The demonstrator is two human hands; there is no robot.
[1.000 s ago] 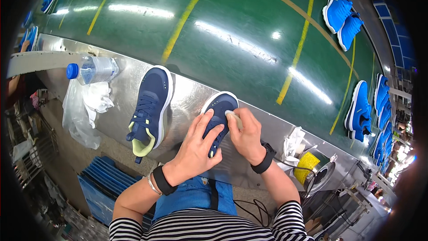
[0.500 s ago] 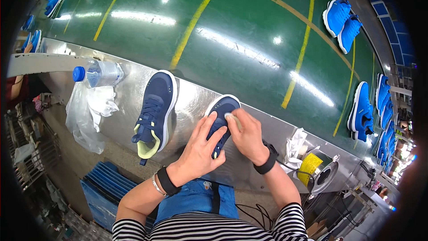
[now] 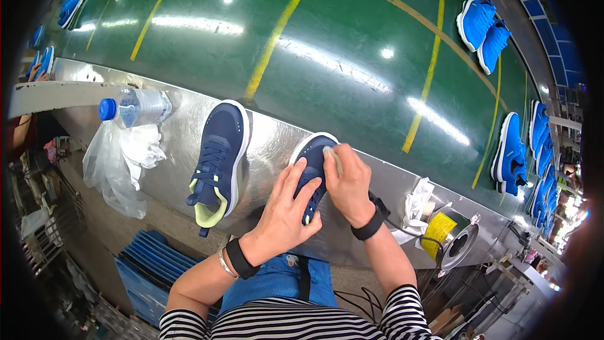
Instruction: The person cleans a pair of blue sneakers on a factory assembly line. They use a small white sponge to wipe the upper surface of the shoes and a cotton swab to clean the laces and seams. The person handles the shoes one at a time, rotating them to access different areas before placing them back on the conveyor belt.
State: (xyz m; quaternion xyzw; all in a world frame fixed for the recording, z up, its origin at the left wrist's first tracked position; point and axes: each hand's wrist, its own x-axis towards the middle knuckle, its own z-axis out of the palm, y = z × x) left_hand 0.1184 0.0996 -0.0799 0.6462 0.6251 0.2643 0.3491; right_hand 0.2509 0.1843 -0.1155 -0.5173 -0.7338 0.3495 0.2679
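Near edge: striped sleeves, both forearms coming up onto the metal tabletop (image 3: 270, 145).

Left hand (image 3: 283, 211): grip half open, fingers spread flat over the laces and tongue of the navy shoe (image 3: 313, 162), pressing it down rather than clasping it. Right hand (image 3: 349, 182): grip closed round a small pale piece, probably a cloth or eraser, too blurred to name, set against the shoe's right side near the toe. The shoe lies toe-far on the tabletop, directly in front of the person.

Risks, judged from this: the left hand only pins the shoe, so a hard rub from the right could skid it on the smooth metal towards the green conveyor belt (image 3: 352, 44). Rubbing could also smear onto the white sole edge.

Left of it, apart: second navy shoe (image 3: 218, 160) with yellow-green collar. Further left: plastic bag (image 3: 116, 164), water bottle (image 3: 135, 107). Right: yellow-labelled tin (image 3: 450, 236). Far: bright blue shoes (image 3: 483, 28) on the belt.
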